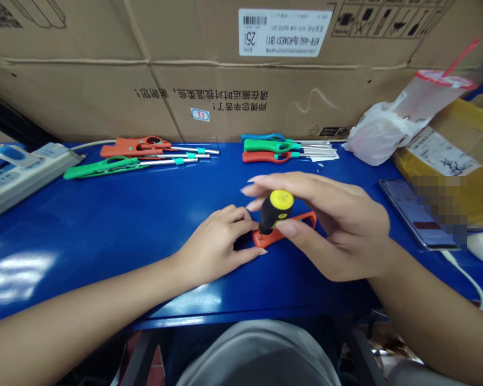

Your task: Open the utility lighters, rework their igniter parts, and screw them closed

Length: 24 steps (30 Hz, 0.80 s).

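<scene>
An orange lighter body [284,233] lies on the blue table in front of me. My left hand [225,238] pinches its left end between thumb and fingers. In my right hand [338,225] is a short screwdriver [274,212] with a black and yellow handle, held upright with the thumb and fingers around it. Its tip meets the lighter body near the left end. The right hand hides part of the lighter's right side.
Orange and green lighters [134,153] with metal stems lie at the back left, near a power strip [28,171]. Blue, green and red lighters [269,150] lie at back centre. A phone [418,212], a bagged cup [410,112] and a taped parcel [459,161] are at right; a large carton [209,80] stands behind.
</scene>
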Tool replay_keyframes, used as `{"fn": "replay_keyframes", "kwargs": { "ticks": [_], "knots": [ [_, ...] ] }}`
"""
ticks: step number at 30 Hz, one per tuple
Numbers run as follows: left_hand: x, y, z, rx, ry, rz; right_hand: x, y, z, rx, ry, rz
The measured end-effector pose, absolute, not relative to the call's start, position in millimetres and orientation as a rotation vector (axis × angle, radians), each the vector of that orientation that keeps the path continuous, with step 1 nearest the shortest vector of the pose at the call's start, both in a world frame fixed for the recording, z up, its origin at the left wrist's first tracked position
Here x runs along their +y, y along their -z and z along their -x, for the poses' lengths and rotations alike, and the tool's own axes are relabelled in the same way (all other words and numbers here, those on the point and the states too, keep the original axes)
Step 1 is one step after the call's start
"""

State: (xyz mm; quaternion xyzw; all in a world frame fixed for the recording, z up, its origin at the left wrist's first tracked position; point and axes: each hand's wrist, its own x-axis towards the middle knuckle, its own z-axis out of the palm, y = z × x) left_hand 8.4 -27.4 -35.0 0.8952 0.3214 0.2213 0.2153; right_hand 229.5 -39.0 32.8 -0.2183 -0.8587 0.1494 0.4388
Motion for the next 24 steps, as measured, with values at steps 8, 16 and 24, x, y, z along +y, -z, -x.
{"fn": "replay_keyframes", "kwargs": {
  "ticks": [8, 16, 24],
  "knots": [
    [-28, 34, -9, 0.874, -0.575, -2.444, -37, -23, -220, -1.98, -0.44, 0.451],
    [-28, 33, -9, 0.869, -0.633, -2.513, -33, -26, -226, -2.086, -0.366, 0.423],
    [-28, 33, -8, 0.87, -0.6, -2.527, -33, -23, -226, -2.075, -0.332, 0.473]
  ]
}}
